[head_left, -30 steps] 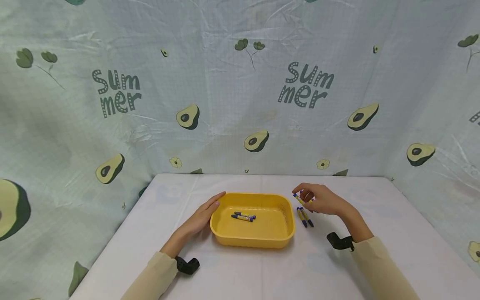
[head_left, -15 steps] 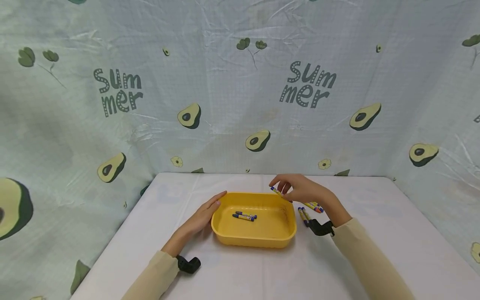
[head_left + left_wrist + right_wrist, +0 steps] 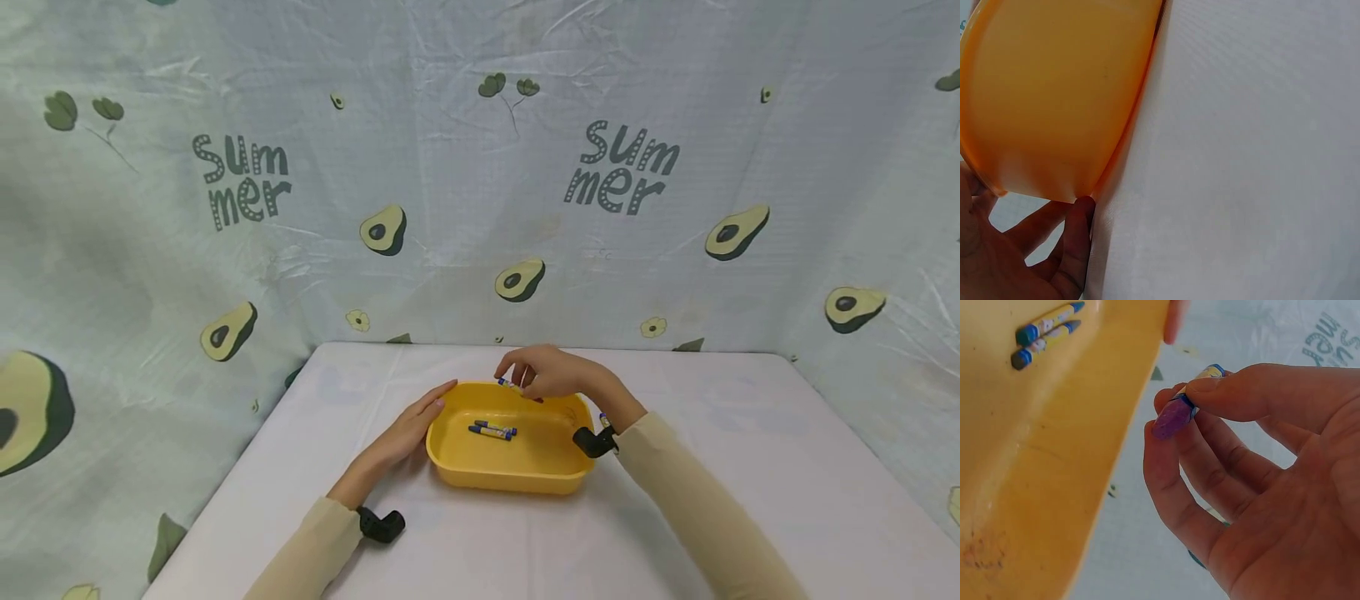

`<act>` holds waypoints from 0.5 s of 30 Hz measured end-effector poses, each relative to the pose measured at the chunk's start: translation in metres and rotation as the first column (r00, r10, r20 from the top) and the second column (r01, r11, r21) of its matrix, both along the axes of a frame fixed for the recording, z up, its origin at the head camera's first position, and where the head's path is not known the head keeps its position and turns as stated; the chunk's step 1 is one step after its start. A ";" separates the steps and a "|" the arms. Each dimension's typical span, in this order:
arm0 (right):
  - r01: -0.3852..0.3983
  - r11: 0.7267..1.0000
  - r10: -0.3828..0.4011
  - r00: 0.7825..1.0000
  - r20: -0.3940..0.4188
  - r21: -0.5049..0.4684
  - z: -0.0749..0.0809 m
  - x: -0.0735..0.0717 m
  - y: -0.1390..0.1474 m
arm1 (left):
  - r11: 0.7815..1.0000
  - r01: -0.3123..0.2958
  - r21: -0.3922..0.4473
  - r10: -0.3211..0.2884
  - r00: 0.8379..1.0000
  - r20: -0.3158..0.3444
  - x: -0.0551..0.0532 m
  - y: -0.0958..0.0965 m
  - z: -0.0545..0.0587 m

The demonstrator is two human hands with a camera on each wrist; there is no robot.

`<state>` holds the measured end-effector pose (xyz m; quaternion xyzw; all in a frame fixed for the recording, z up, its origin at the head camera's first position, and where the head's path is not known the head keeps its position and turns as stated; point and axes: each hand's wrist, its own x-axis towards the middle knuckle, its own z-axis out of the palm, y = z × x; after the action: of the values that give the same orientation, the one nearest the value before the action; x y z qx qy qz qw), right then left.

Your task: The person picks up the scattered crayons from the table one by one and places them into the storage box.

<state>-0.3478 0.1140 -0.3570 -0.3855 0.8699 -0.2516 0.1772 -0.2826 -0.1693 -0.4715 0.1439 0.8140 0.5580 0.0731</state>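
A yellow plastic tray [image 3: 510, 482] stands on the white table. My left hand [image 3: 401, 432] lies along its left end with extended fingers; in the left wrist view the fingertips touch the tray's side [image 3: 1054, 112]. Over the tray's far rim, my right hand [image 3: 551, 372] pinches a crayon [image 3: 1175, 419] between thumb and fingers. This crayon has a purple tip and a yellow and blue wrapper. Two dark blue-tipped crayons [image 3: 492, 432] lie side by side on the tray floor.
Right of the tray, a crayon end [image 3: 604, 420] shows beside the right wrist camera [image 3: 594, 442], which hides what lies behind it. A pale curtain [image 3: 450, 167] printed with avocados hangs behind the table's far edge.
My right hand has carried the pinched crayon leftward from the crayons beside the tray to above its far rim. My left hand has stayed at the tray's left end.
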 end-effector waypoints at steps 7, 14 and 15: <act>-0.043 0.998 0.041 0.998 0.046 0.043 -0.016 -0.004 -0.020 | 1.000 0.003 0.002 -0.003 1.000 0.017 -0.001 0.002 0.001; -0.043 0.998 0.038 0.994 0.107 0.049 -0.036 -0.005 -0.039 | 1.000 -0.011 0.003 0.011 1.000 0.019 0.000 0.002 0.003; -0.042 0.998 0.036 0.993 0.114 0.050 -0.038 -0.005 -0.041 | 1.000 -0.013 0.002 0.013 1.000 0.017 0.001 0.002 0.002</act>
<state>-0.3524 0.0729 -0.3947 -0.3829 0.8570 -0.2465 0.2413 -0.2820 -0.1673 -0.4690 0.1340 0.8137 0.5605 0.0762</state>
